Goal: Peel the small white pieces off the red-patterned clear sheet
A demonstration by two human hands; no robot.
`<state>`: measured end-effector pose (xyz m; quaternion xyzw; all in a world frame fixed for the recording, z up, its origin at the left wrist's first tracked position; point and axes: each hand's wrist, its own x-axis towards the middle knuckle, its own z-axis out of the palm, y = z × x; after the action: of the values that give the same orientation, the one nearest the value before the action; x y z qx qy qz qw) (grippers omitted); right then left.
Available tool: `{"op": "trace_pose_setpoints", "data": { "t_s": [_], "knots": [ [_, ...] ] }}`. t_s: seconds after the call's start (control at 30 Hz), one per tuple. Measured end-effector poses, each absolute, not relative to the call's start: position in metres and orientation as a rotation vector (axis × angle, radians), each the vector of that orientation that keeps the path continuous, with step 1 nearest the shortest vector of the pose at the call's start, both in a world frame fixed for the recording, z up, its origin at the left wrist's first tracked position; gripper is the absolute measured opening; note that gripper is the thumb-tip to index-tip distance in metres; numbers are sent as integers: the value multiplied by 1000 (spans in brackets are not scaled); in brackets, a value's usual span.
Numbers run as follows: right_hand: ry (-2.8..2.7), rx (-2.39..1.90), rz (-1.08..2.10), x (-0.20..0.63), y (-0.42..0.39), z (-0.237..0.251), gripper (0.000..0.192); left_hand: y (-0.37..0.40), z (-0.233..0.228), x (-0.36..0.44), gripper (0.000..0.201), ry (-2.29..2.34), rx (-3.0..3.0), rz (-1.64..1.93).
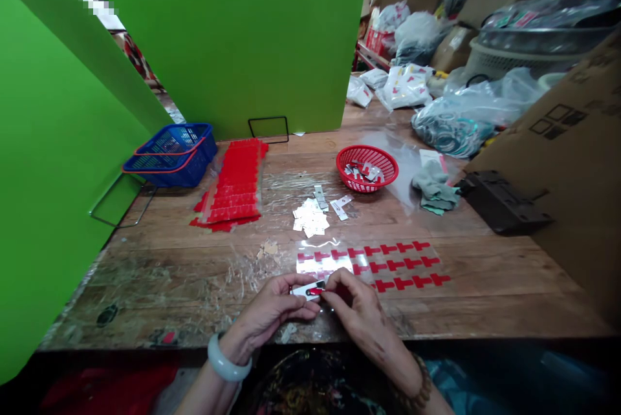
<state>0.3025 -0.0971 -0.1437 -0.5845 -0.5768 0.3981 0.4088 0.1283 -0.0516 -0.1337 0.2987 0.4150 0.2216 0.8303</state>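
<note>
My left hand [279,305], with a pale bangle at its wrist, holds a small white rectangular piece [301,291] with a dark round spot. A bit of red sticker [316,291] lies over its right end, where the fingertips of my right hand [356,302] pinch it. Just behind my hands lies a clear sheet [359,260] with rows of red T-shaped stickers [403,265]. Farther back is a loose pile of white pieces [310,217]. Beside it, a red basket [367,169] contains more small white and red pieces.
At the left, a stack of red sticker sheets [237,179] lies near a blue basket [169,156]. A grey-green cloth [435,187] and a dark metal block [504,202] sit at the right. Green panels [228,33] and a cardboard box [557,163] border the table.
</note>
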Motion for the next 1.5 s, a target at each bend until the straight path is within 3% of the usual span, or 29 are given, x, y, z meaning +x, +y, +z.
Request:
{"op": "trace_pose_setpoints", "data": {
  "t_s": [1.5],
  "knots": [
    [-1445,-1471,1056,297,-102,-142,13,-48,-134,136,37,909,651,390]
  ]
}}
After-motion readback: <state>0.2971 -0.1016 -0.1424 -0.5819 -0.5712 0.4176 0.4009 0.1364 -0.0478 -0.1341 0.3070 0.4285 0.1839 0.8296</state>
